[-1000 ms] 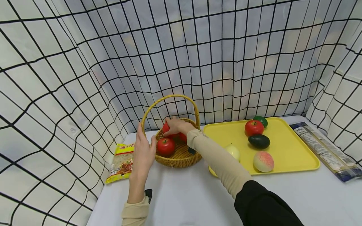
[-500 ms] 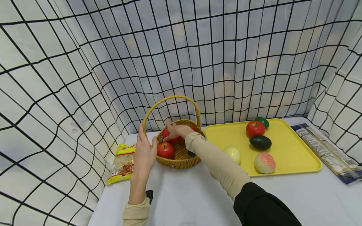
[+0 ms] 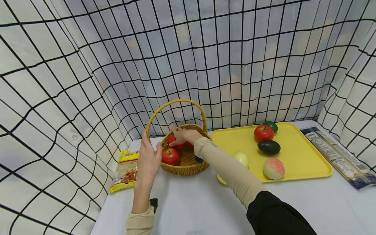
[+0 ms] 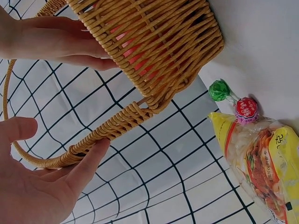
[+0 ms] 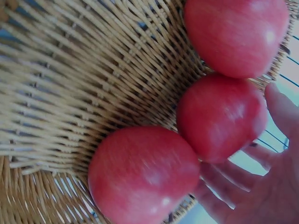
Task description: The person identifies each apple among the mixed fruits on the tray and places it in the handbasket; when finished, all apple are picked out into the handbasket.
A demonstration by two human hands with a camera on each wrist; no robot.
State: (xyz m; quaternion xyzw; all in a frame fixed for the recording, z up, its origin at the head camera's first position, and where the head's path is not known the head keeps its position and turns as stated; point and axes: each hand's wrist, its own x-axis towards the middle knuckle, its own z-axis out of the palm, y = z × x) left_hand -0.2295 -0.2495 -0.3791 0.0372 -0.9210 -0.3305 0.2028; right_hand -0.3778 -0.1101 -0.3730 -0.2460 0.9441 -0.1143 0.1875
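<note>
A wicker basket (image 3: pixel 185 169) with a tall hoop handle (image 3: pixel 180 100) holds three red apples. My right hand (image 3: pixel 186 135) is down inside its far left part, with thumb and fingers around the middle apple (image 5: pixel 222 116). Another apple (image 5: pixel 145 175) touches that one on one side, and a third apple (image 5: pixel 238 35) on the other. My left hand (image 3: pixel 148 156) stands at the basket's left side, its fingers extended along the base of the handle. In the left wrist view, a fingertip of the left hand (image 4: pixel 46 191) touches the handle, with the thumb spread apart.
A yellow tray (image 3: pixel 305 156) on the right carries an apple (image 3: pixel 263 133), dark green avocado-like fruit (image 3: pixel 268 147), a peach (image 3: pixel 274 168) and a pale round fruit (image 3: pixel 241 158). A yellow food bag (image 3: pixel 126 171) and lollipops (image 4: pixel 246 109) lie left. Black netting surrounds the table.
My right hand has lowered the apple from near the rim into the basket's far left part. The front apple has shifted slightly left. My left hand stays at the handle.
</note>
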